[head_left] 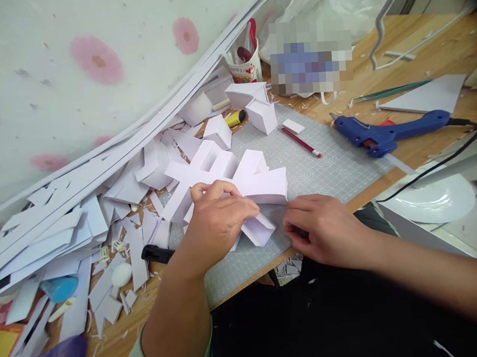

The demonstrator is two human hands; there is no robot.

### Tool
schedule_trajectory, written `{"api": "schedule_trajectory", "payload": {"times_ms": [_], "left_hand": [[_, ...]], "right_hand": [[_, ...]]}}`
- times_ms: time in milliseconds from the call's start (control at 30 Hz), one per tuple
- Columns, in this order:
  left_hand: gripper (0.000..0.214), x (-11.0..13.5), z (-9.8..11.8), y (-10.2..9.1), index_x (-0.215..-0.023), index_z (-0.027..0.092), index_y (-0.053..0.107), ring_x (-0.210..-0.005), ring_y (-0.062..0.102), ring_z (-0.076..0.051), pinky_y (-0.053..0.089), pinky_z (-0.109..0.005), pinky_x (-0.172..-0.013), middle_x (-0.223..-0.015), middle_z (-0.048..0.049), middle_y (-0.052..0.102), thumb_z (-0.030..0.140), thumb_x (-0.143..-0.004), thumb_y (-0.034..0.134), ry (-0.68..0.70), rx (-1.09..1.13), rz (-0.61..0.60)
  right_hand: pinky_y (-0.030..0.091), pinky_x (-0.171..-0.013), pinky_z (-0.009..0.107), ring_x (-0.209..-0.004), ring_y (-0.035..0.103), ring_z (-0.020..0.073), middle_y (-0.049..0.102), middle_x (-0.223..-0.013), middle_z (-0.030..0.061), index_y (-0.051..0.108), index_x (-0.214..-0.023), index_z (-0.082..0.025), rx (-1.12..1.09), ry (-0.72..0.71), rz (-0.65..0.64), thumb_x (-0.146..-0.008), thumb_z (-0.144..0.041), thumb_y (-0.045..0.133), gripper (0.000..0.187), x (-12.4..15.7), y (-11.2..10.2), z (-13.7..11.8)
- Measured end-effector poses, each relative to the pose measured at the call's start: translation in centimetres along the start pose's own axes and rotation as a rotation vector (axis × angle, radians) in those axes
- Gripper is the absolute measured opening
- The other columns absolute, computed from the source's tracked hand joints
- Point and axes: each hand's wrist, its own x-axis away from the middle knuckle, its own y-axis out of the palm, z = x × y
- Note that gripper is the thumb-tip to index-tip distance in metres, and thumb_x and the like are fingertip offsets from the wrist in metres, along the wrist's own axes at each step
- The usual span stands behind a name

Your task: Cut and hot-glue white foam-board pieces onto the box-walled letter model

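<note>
A white three-dimensional character built of foam board [263, 183] lies on the grey cutting mat [326, 166], with several arms and open-sided walls. My left hand [218, 217] is over its near part, thumb and fingers closed on a wall and hiding that section. Beside the character's right end, at the mat's front edge, my right hand [321, 227] rests with curled fingers. Whether anything is inside those fingers is hidden. A black-handled tool [156, 254] lies left of my left forearm, partly covered by it.
A blue glue gun [391, 130] lies at the right with its cable. A red pencil [300, 141], an eraser [293, 126] and white block shapes [261, 116] sit on the mat. Foam-board scraps [108, 292] crowd the left. Behind stand a paper cup [245, 66] and a plastic bag [326, 14].
</note>
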Motion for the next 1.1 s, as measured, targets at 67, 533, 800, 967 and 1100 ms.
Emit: {"api": "schedule_trajectory", "payload": {"times_ms": [67, 533, 800, 967, 1100], "left_hand": [[0.025, 0.1, -0.1, 0.1, -0.081, 0.028, 0.069, -0.090, 0.058, -0.019, 0.028, -0.043, -0.082, -0.084, 0.0054, 0.075, 0.007, -0.086, 0.056, 0.012, 0.004, 0.007], [0.020, 0.3, 0.2, -0.4, -0.090, 0.025, 0.068, -0.093, 0.058, -0.018, 0.031, -0.040, -0.081, -0.090, 0.0020, 0.074, 0.013, -0.090, 0.053, -0.042, 0.057, 0.037], [0.016, 0.3, 0.3, -1.0, -0.074, 0.025, 0.066, -0.088, 0.059, -0.020, 0.027, -0.042, -0.080, -0.080, 0.0022, 0.070, 0.016, -0.086, 0.059, -0.056, -0.055, 0.054], [0.017, 0.2, 0.4, -0.9, -0.077, 0.027, 0.068, -0.087, 0.057, -0.020, 0.027, -0.044, -0.083, -0.079, 0.0030, 0.069, 0.014, -0.083, 0.062, -0.055, -0.095, 0.056], [0.020, 0.1, 0.6, -0.8, -0.080, 0.027, 0.067, -0.087, 0.057, -0.019, 0.027, -0.045, -0.083, -0.080, 0.0037, 0.068, 0.008, -0.082, 0.062, -0.064, -0.103, 0.040]], "right_hand": [[0.032, -0.060, 0.026, -0.063, 0.046, 0.0137, 0.055, -0.068, 0.0010, 0.057, -0.070, -0.018, -0.035, 0.019, 0.006, -0.074, -0.012, 0.053, 0.008, 0.1, -0.1, -0.1], [0.036, -0.057, 0.023, -0.060, 0.047, 0.0119, 0.054, -0.066, -0.0006, 0.054, -0.074, -0.018, -0.257, -0.077, 0.184, -0.075, -0.008, 0.052, 0.011, 0.7, -0.1, 0.2], [0.036, -0.057, 0.026, -0.062, 0.050, 0.0143, 0.059, -0.069, 0.0026, 0.061, -0.081, -0.017, -0.002, -0.126, 0.279, -0.090, -0.026, 0.054, 0.014, 0.5, 1.2, 0.3], [0.036, -0.058, 0.028, -0.063, 0.051, 0.0154, 0.062, -0.070, 0.0035, 0.065, -0.083, -0.016, 0.082, -0.162, 0.307, -0.092, -0.026, 0.053, 0.018, 0.2, 1.5, 0.2], [0.032, -0.056, 0.030, -0.059, 0.047, 0.0153, 0.060, -0.068, 0.0022, 0.065, -0.081, -0.017, 0.095, -0.177, 0.277, -0.090, -0.019, 0.053, 0.015, 0.0, 1.5, 0.2]]}}
